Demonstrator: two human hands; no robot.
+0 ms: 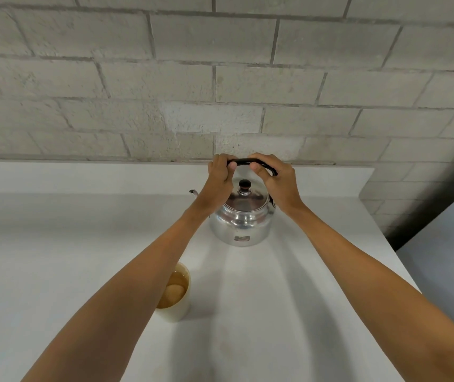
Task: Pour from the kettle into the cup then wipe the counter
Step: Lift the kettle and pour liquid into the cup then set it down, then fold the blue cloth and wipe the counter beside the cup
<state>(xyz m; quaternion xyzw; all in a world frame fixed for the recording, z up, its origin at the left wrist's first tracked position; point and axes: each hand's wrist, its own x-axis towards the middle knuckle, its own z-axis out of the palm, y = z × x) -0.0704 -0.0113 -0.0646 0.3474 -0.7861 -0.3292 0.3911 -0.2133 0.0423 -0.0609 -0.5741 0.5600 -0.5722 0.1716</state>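
A shiny metal kettle stands upright on the white counter, near the back wall, with its spout pointing left. Its black handle arches over the lid. My left hand grips the left end of that handle and my right hand grips the right end. A cream cup stands closer to me, left of centre, partly hidden by my left forearm. It holds brownish liquid.
A grey block wall rises right behind the counter's low back ledge. The counter's right edge runs diagonally, with a drop to a grey floor beyond it.
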